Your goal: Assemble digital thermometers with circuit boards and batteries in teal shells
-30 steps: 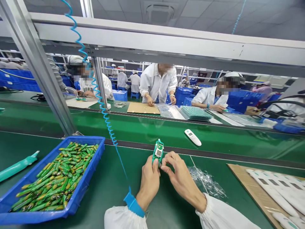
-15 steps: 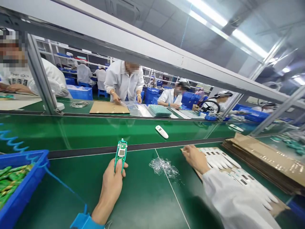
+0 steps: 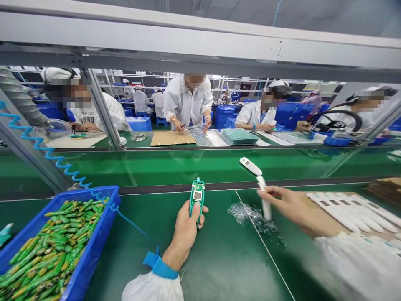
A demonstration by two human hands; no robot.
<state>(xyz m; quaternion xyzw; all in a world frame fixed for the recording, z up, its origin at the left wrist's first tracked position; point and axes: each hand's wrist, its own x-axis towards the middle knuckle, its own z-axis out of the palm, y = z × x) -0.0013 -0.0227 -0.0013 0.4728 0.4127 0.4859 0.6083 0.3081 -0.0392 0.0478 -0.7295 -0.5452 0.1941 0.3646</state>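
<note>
My left hand (image 3: pixel 186 234) is shut around the lower end of a green thermometer circuit board (image 3: pixel 197 196), which stands upright with a small square display on it. My right hand (image 3: pixel 291 205) reaches in from the right and pinches a long white plastic casing (image 3: pixel 265 202) between its fingers. Just under that casing lies a crumpled clear plastic bag (image 3: pixel 250 217). A finished white handheld thermometer (image 3: pixel 250 166) rests on the conveyor beyond my hands. Several white casings (image 3: pixel 351 213) lie on a cardboard sheet to my right.
A blue tray (image 3: pixel 90 246) full of green cylindrical batteries stands at the left. A blue coiled cord (image 3: pixel 53 156) runs towards my left wrist's blue cuff. Metal frame posts and a crossbar stand beyond the belt, with co-workers working across it.
My right hand has left the cardboard sheet and now holds a white casing near the plastic bag. The left hand still grips the board, and the view has levelled out.
</note>
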